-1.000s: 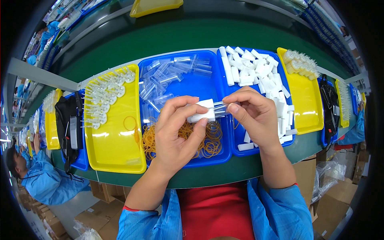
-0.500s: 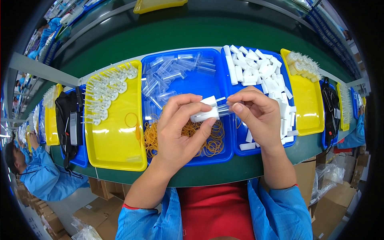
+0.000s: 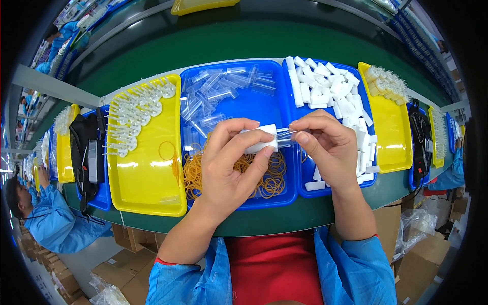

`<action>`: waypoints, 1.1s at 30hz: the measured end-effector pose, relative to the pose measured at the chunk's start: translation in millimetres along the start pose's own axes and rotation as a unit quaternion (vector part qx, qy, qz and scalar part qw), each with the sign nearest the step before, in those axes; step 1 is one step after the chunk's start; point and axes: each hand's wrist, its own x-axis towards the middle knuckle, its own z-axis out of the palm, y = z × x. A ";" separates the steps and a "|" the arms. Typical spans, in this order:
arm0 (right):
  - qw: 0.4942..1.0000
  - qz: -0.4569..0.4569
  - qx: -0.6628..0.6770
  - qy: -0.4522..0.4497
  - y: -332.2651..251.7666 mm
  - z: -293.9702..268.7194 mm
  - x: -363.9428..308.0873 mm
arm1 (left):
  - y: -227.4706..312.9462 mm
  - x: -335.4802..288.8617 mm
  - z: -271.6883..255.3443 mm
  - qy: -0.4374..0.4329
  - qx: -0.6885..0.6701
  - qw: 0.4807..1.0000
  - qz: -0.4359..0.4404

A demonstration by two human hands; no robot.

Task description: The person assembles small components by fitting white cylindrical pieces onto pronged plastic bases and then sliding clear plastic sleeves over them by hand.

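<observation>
My left hand (image 3: 223, 160) pinches a white block (image 3: 263, 146) between thumb and fingers, above the middle blue tray (image 3: 264, 113). My right hand (image 3: 328, 147) grips a clear plastic tube (image 3: 286, 138) with its fingertips. The tube meets the block's right end, and thin pale rods show there; how far they go in is hidden. Below my left hand lies a heap of tan rubber bands (image 3: 272, 178). Loose clear plastic pieces (image 3: 206, 99) fill the tray's far left. Many white blocks (image 3: 341, 89) crowd the right blue tray (image 3: 316, 187).
To the left, a yellow tray (image 3: 147, 190) holds rows of white pronged parts (image 3: 133, 114) and a few rubber bands. Another yellow tray (image 3: 394, 147) with similar parts stands at right. Black bags (image 3: 86, 147) lie beyond. A person in blue (image 3: 56, 218) sits far left.
The white block has turned slightly in my left fingers and now lies closer in line with the tube. Both hands stay nearly in place.
</observation>
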 end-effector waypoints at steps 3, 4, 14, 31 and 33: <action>0.999 -0.019 -0.038 -0.012 -1.8 -1.4 1.9 | 0.9 0.2 0.6 0.004 -0.011 1.000 -0.010; 0.999 -0.019 -0.038 -0.013 -2.2 -1.8 2.4 | 1.2 0.5 0.5 0.005 -0.011 1.000 -0.011; 0.999 -0.009 -0.051 -0.009 -2.1 0.8 1.9 | -1.9 1.0 2.4 0.020 0.004 1.000 0.010; 0.997 -0.024 -0.075 -0.005 -1.6 2.8 1.7 | -3.5 0.4 4.2 0.035 0.012 0.999 0.013; 0.997 -0.018 -0.079 0.008 -1.6 4.6 2.5 | -5.0 -0.1 4.5 0.033 0.010 0.999 0.017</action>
